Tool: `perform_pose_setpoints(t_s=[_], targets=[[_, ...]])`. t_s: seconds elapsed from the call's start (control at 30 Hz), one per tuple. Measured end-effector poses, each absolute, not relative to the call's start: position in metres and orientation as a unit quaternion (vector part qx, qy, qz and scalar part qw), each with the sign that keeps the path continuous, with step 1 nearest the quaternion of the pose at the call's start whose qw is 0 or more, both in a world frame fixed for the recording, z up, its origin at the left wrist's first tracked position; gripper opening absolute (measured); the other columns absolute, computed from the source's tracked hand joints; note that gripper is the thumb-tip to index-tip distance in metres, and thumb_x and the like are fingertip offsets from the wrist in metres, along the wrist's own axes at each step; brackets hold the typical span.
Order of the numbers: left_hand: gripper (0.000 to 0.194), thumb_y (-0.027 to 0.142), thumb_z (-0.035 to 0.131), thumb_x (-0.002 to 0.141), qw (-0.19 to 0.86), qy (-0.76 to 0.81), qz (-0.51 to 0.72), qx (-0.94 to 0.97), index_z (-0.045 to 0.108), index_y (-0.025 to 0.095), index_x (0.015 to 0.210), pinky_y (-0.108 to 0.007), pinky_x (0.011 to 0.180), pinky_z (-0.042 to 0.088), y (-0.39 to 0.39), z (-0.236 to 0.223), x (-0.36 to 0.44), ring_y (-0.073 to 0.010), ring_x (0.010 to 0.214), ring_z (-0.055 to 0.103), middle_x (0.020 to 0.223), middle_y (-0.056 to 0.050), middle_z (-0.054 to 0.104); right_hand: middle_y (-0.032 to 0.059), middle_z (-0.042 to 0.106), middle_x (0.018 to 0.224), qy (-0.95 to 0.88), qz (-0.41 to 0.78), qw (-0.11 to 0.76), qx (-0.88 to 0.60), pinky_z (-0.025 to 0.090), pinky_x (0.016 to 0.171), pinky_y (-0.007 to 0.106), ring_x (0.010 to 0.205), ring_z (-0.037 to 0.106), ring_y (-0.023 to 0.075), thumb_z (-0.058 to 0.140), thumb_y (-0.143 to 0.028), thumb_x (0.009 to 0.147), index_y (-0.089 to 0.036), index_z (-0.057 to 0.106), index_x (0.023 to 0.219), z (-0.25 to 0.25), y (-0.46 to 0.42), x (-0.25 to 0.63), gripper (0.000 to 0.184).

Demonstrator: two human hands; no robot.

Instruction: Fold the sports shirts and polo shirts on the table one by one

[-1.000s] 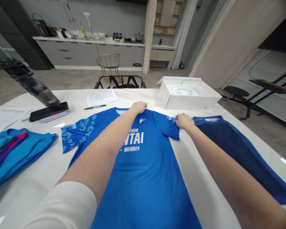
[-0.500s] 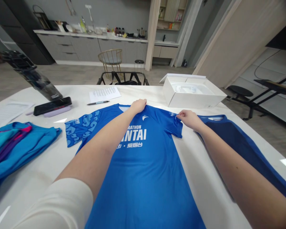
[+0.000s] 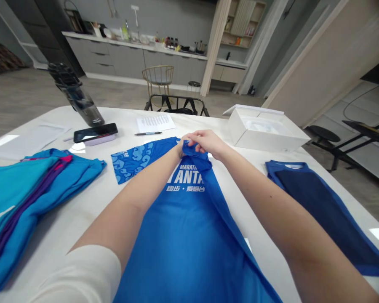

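Observation:
A blue T-shirt (image 3: 177,227) with white lettering lies front up on the table, its right side partly folded over toward the middle. My right hand (image 3: 206,142) pinches the right sleeve and holds it above the collar area. Close against it, my left hand (image 3: 183,145) is closed at the shirt's neck and shoulder, its fingers mostly hidden behind my right hand. The left sleeve, with a pale wave pattern, lies spread out flat.
Folded teal and purple clothes (image 3: 50,185) lie at the left, a folded navy shirt (image 3: 322,210) at the right. Along the back of the white table (image 3: 82,193) are a phone (image 3: 95,133), a bottle (image 3: 78,101), a pen (image 3: 148,133), printed paper (image 3: 156,123) and an open white box (image 3: 267,128).
My right hand has carried the right sleeve leftward across the shirt to my left hand, folding the right side inward. The camera view has turned somewhat left.

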State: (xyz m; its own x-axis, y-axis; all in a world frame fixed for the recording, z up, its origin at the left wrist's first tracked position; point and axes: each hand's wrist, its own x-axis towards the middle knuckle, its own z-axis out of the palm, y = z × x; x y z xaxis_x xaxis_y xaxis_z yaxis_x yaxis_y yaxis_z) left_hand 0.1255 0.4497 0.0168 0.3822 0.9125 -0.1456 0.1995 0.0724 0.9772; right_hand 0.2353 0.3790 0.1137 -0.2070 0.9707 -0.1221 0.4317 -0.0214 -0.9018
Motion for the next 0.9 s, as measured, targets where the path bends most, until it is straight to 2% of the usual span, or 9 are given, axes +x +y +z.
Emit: perform_pose_setpoints(t_s=[0.1,0.2,0.27,0.37,0.47,0.57,0.73,0.83,0.9], targets=[[0.047,0.058,0.05,0.096,0.652,0.457,0.308,0.521,0.061,0.015,0.109,-0.04,0.08,0.06,0.443,0.013,0.08,-0.0281,0.096,0.072,0.105,-0.016,0.075,0.0068,0.072,0.088,-0.672,0.305,0.279,-0.614,0.05,0.063,0.025,0.069,0.062,0.0151,0.058,-0.025,0.094,-0.016,0.074,0.103,0.07,0.404,0.24,0.021],[0.049,0.063,0.054,0.091,0.637,0.494,0.278,0.522,0.06,0.018,0.11,-0.037,0.085,0.059,0.434,0.009,0.048,-0.0251,0.1,0.072,0.116,-0.016,0.073,0.0153,0.067,0.118,-0.693,0.138,0.205,-0.677,0.052,0.091,0.039,0.106,0.063,0.0271,0.053,-0.018,0.091,-0.017,0.072,0.122,0.034,0.421,0.268,0.037],[0.048,0.062,0.061,0.087,0.522,0.552,0.245,0.602,0.063,0.018,0.106,-0.037,0.089,0.057,0.424,0.006,0.041,-0.0269,0.103,0.071,0.115,-0.015,0.073,0.0169,0.056,0.139,-0.697,0.094,0.149,-0.695,0.047,0.1,0.055,0.126,0.052,0.0362,0.051,-0.024,0.093,-0.026,0.066,0.136,0.016,0.429,0.286,0.045],[0.048,0.059,0.068,0.084,0.306,0.605,0.165,0.716,0.065,0.018,0.107,-0.043,0.094,0.053,0.405,0.004,0.046,-0.0333,0.109,0.068,0.114,-0.016,0.073,0.0144,0.047,0.15,-0.705,0.083,0.114,-0.695,0.041,0.103,0.069,0.137,0.04,0.0409,0.048,-0.038,0.097,-0.032,0.066,0.135,0.0,0.435,0.3,0.042],[0.038,0.049,0.063,0.091,0.209,0.617,0.108,0.751,0.065,0.017,0.112,-0.049,0.097,0.049,0.389,0.003,0.056,-0.0354,0.114,0.066,0.119,-0.017,0.072,0.0113,0.049,0.149,-0.727,0.081,0.135,-0.668,0.041,0.106,0.065,0.138,0.041,0.0371,0.048,-0.036,0.096,-0.031,0.074,0.121,-0.007,0.44,0.309,0.036],[0.024,0.041,0.059,0.095,0.176,0.626,0.122,0.75,0.067,0.02,0.103,-0.049,0.1,0.046,0.381,0.001,0.059,-0.033,0.116,0.065,0.116,-0.013,0.074,0.0085,0.051,0.147,-0.75,0.082,0.141,-0.641,0.041,0.109,0.059,0.137,0.044,0.0337,0.05,-0.024,0.092,-0.03,0.078,0.112,-0.012,0.445,0.321,0.035],[0.021,0.038,0.054,0.098,0.203,0.615,0.235,0.725,0.066,0.021,0.094,-0.039,0.088,0.05,0.376,-0.006,0.054,-0.0272,0.098,0.069,0.096,-0.008,0.075,0.0116,0.054,0.142,-0.768,0.087,0.146,-0.618,0.041,0.111,0.051,0.133,0.048,0.0328,0.057,-0.019,0.084,-0.024,0.079,0.108,-0.019,0.454,0.34,0.032],[0.02,0.037,0.056,0.097,0.244,0.587,0.327,0.699,0.066,0.022,0.091,-0.033,0.083,0.051,0.374,-0.005,0.049,-0.0226,0.089,0.069,0.089,-0.005,0.075,0.0144,0.061,0.129,-0.773,0.115,0.189,-0.595,0.042,0.111,0.044,0.125,0.054,0.0291,0.06,-0.021,0.084,-0.018,0.078,0.103,-0.013,0.46,0.343,0.026],[0.019,0.038,0.058,0.096,0.265,0.581,0.372,0.674,0.066,0.022,0.089,-0.032,0.085,0.051,0.373,0.0,0.044,-0.0218,0.092,0.07,0.09,-0.004,0.075,0.0134,0.065,0.119,-0.774,0.138,0.22,-0.578,0.041,0.111,0.041,0.12,0.057,0.0269,0.062,-0.024,0.083,-0.017,0.077,0.097,-0.002,0.466,0.34,0.021]])
